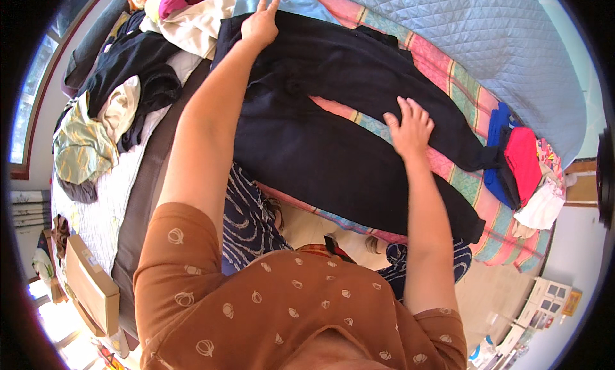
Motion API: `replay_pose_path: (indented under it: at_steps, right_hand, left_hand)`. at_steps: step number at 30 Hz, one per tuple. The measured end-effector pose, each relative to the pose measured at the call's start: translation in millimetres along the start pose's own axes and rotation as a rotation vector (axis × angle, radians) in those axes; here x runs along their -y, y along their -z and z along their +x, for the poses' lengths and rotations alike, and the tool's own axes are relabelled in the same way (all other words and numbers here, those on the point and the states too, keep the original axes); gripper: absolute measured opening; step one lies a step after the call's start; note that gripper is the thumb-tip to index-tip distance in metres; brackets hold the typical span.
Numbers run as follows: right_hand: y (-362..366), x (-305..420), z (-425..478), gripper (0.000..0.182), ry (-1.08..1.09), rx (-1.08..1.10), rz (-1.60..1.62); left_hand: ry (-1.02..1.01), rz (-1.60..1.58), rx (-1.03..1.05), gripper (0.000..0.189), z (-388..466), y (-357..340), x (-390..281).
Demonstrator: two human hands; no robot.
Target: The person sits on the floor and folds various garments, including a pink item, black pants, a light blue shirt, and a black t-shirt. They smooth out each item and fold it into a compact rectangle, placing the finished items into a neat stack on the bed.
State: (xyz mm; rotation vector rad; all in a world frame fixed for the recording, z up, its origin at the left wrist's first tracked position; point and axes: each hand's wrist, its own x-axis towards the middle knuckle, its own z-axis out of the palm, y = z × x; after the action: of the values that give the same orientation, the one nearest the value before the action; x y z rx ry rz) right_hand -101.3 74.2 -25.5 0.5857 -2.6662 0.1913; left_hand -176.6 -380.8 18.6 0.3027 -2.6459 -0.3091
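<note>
A pair of black trousers lies spread out flat before me, waist at the left and legs reaching right, over a pink and green checked bed cover. My left hand rests on the waist end near its far corner, fingers spread and partly past the edge. Palm down, my right hand touches the upper leg beside the gap between the legs, fingers apart. Light blue cloth lies just beyond the waist.
Folded clothes, among them a red one, are stacked at the right. Loose clothes, including a patterned green garment, lie on a white quilted cover at the left. A cardboard box stands lower left. Blue quilted fabric covers the far side.
</note>
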Motion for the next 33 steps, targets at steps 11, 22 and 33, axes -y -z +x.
replay_pose_path:
  at_steps: [11,22,33]
  right_hand:
    - [6.8,-115.4,112.0,0.050,-0.294,0.350,0.046]
    - [156.1,-38.2,-33.4,0.015,0.028,-0.255,-0.006]
    - [130.8,-60.5,45.6,0.021,-0.173,-0.155,0.136]
  left_hand:
    - [0.013,-0.158,0.077,0.022,39.2,14.5,43.1]
    - [-0.167,-0.291,-0.159,0.018,-134.0,157.9,42.3]
    - [-0.063,-0.200,-0.242,0.022,-78.6,127.5,48.2]
